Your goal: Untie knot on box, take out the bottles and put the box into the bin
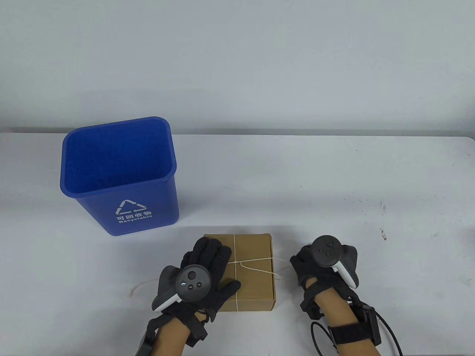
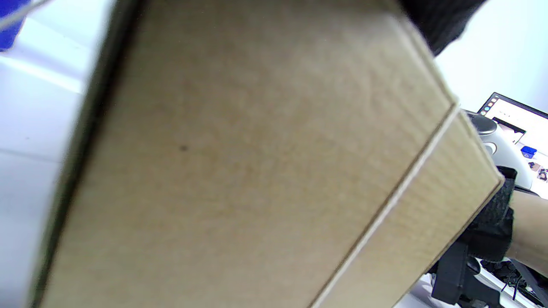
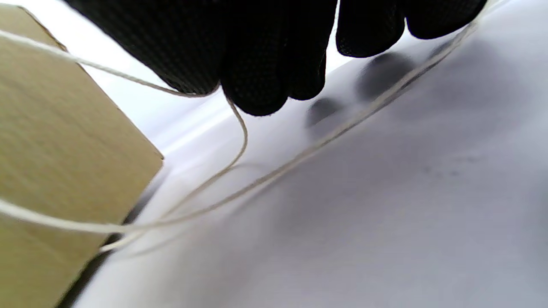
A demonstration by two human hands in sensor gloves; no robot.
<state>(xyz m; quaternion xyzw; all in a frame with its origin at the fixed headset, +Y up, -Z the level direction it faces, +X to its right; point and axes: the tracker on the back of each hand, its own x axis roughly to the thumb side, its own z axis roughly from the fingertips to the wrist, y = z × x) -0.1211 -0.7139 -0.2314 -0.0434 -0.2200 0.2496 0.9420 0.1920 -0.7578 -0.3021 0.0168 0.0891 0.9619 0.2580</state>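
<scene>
Basically mid-untie. Cardboard box (image 1: 256, 270) sits on the table (image 1: 334, 178) near the front edge, blue bin (image 1: 122, 185) behind-left. Left hand (image 1: 204, 267) lies flat, fingers straight, pinning the lid. Right hand (image 1: 319, 267) is just right of the box, fingertips (image 3: 257, 85) pinching the string (image 3: 239, 128). Suggest pulling the free end sideways and low, keeping the left hand's pressure on, so the box doesn't slide. Knot itself too small to read.

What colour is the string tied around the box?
Off-white; the string shows best in the right wrist view, beside the brown box.
</scene>
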